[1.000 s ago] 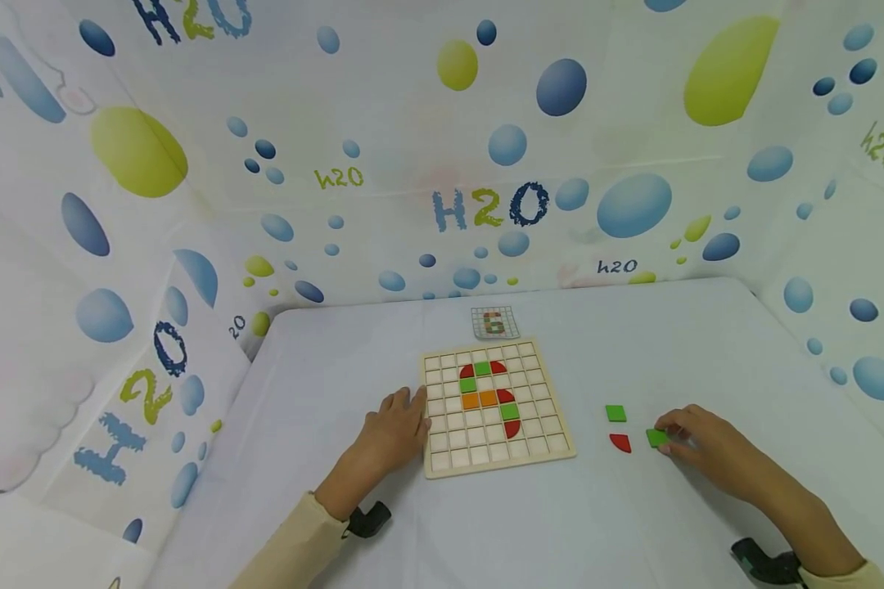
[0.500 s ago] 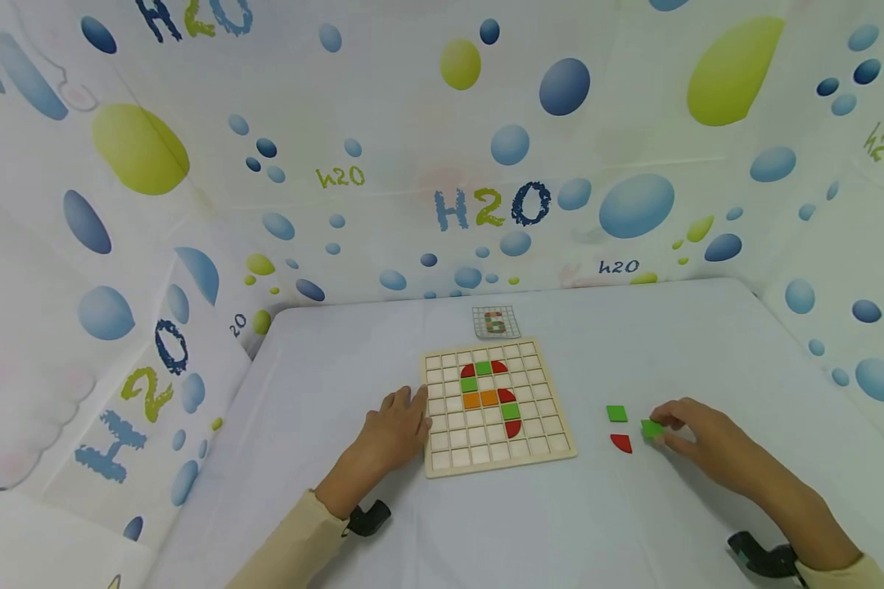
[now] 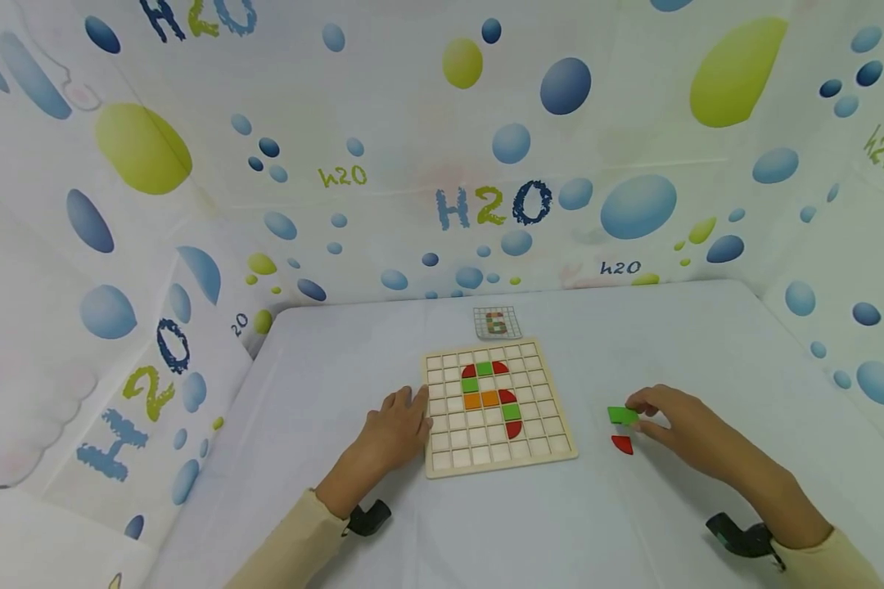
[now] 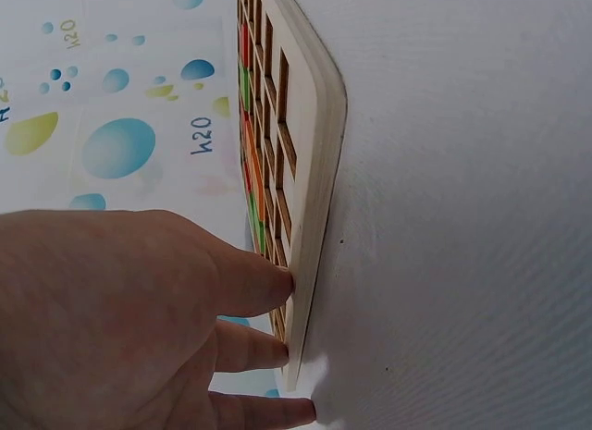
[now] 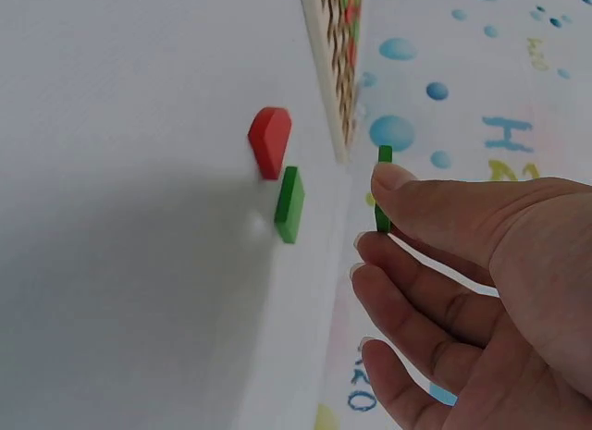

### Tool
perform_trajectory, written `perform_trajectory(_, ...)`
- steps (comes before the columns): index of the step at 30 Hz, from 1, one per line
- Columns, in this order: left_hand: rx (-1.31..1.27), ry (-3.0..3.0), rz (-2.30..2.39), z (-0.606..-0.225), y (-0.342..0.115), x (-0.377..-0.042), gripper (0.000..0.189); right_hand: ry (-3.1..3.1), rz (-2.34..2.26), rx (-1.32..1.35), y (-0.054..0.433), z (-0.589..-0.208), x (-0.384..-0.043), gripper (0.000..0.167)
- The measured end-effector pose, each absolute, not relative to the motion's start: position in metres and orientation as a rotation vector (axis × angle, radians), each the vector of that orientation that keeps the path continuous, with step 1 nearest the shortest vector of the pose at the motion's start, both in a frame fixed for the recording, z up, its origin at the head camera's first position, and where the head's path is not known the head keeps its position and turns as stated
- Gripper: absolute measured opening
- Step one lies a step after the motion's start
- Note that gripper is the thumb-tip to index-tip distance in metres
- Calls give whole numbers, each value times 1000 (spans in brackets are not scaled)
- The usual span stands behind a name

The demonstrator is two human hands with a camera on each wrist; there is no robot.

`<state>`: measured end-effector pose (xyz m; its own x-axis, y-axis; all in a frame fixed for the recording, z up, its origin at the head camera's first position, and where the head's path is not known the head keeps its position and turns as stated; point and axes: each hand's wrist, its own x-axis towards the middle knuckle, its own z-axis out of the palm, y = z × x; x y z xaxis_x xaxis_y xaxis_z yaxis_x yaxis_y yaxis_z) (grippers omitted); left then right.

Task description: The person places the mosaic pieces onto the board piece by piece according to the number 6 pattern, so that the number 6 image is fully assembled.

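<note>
My right hand (image 3: 674, 421) pinches a green square tile (image 5: 385, 154) between thumb and fingers, raised above the table in the right wrist view. In the head view it overlaps a second green tile (image 5: 289, 205), which lies on the table beside a red quarter-circle tile (image 3: 622, 444). My left hand (image 3: 396, 429) rests at the left edge of a wooden grid board (image 3: 501, 469); thumb and a fingertip touch its rim in the left wrist view. Red, green and orange tiles (image 3: 481, 399) sit in the board's middle cells, forming a curved figure.
Behind the board lies a small grid card (image 3: 497, 324) printed with a coloured figure. White cloth covers the table (image 3: 339, 352), and a drop-patterned sheet (image 3: 383, 204) rises at the back and sides. Each wrist wears a dark device (image 3: 370, 518).
My right hand, pinching the green tile, has moved left and slightly away from me, up over the other green tile. The left hand stays at the board's edge.
</note>
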<state>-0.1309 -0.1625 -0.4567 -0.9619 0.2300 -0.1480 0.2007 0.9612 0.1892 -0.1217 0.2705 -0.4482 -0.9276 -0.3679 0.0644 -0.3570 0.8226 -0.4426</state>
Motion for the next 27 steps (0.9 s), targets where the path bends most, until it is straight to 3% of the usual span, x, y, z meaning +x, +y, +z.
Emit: perform_trajectory(27, 308, 2925, 268, -452, -162, -130, 57, 2828, -740, -738, 202, -433, -150, 30)
